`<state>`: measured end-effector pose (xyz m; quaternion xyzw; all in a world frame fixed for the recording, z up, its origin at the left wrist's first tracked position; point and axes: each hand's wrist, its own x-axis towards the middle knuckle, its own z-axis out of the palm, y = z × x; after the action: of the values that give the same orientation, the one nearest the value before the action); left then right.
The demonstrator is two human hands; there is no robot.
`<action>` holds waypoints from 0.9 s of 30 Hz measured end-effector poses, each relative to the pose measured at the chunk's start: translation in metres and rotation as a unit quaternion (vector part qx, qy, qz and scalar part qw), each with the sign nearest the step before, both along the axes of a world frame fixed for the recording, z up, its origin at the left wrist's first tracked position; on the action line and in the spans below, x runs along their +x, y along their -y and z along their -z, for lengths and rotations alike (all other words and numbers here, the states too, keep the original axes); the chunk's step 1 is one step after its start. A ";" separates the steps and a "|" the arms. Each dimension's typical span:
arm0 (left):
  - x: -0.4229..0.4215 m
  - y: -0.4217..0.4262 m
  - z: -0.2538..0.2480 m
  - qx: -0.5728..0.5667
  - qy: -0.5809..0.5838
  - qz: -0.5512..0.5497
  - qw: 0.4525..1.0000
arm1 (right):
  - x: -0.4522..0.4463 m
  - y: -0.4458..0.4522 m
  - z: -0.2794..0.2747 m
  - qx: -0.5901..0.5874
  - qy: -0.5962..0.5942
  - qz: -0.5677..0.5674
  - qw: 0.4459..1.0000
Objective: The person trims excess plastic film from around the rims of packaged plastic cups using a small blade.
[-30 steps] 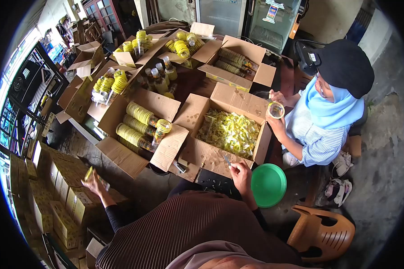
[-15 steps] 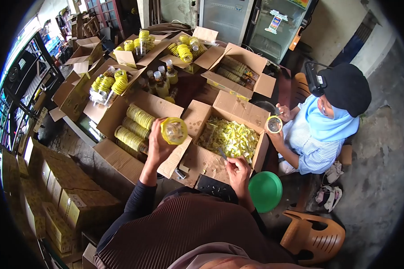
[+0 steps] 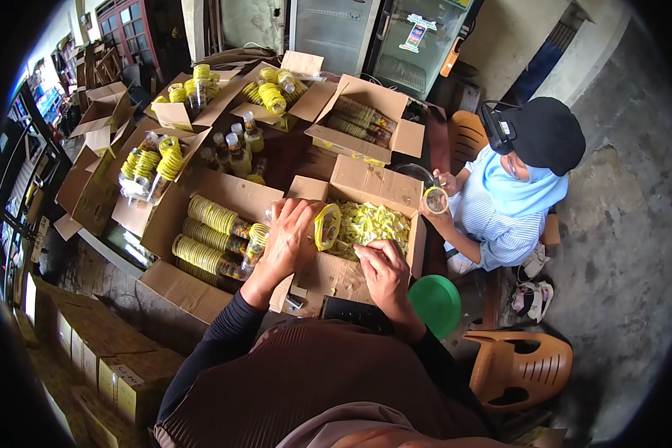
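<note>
My left hand (image 3: 295,235) is wrapped round a clear plastic container with a yellow rim (image 3: 327,226), tipped so its round end faces right. The container is above the near left edge of a cardboard box (image 3: 381,179) filled with yellow and white scraps (image 3: 373,224). Over that box's near flap is my right hand (image 3: 384,272), its thumb and fingertips pinched together. Whatever lies in that pinch is too small to make out. Beside my left wrist, another open box (image 3: 183,287) holds rows of yellow-ringed clear containers (image 3: 213,214).
A co-worker (image 3: 500,194) at the right holds a similar yellow-rimmed container (image 3: 435,199). A green basin (image 3: 435,306) and an orange chair (image 3: 519,369) stand to my right. Bottles (image 3: 239,153) and further boxes (image 3: 366,119) occupy the far side. Stacked cartons (image 3: 127,373) are at my left.
My left hand has moved right and turned the container sideways. The thin blade seen in my right hand earlier no longer shows. The whole view has shifted slightly.
</note>
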<state>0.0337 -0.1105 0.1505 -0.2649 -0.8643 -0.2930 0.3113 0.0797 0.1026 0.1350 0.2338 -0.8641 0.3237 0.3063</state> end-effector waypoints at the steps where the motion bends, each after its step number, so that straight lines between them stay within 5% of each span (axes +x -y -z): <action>1: -0.001 0.001 0.000 -0.018 -0.010 0.004 1.000 | 0.000 0.002 -0.002 0.018 -0.007 0.005 1.000; 18: -0.029 0.029 0.022 -0.050 0.099 0.024 0.994 | -0.040 0.006 0.006 0.320 -0.156 -0.048 0.933; 27: -0.074 0.057 0.047 0.079 0.227 0.213 0.947 | -0.061 0.018 0.006 0.349 -0.151 -0.053 0.923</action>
<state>-0.0404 -0.1675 0.1034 -0.3435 -0.8099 -0.4721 0.0571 0.0186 0.0849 0.1286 0.4172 -0.8523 -0.0221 0.3148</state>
